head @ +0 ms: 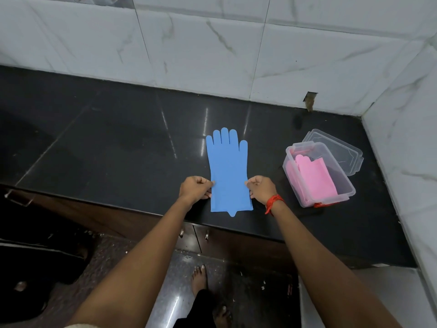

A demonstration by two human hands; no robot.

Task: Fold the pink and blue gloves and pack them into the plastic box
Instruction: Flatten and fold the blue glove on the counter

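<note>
The blue gloves [228, 166] lie flat and stacked on the black counter [118, 147], fingers pointing to the wall, cuff at the front edge. My left hand [195, 189] pinches the left edge of the cuff part. My right hand [261, 188], with a red thread at the wrist, pinches the right edge. The clear plastic box [347, 185] stands open to the right. Folded pink gloves [316, 178] lie inside it.
The box's clear lid [340, 150] lies behind the box, near the right wall. White marble tiles [212, 48] back the counter and close its right side. Cabinet doors with metal handles [207, 234] sit below the counter edge. My bare feet are on the floor.
</note>
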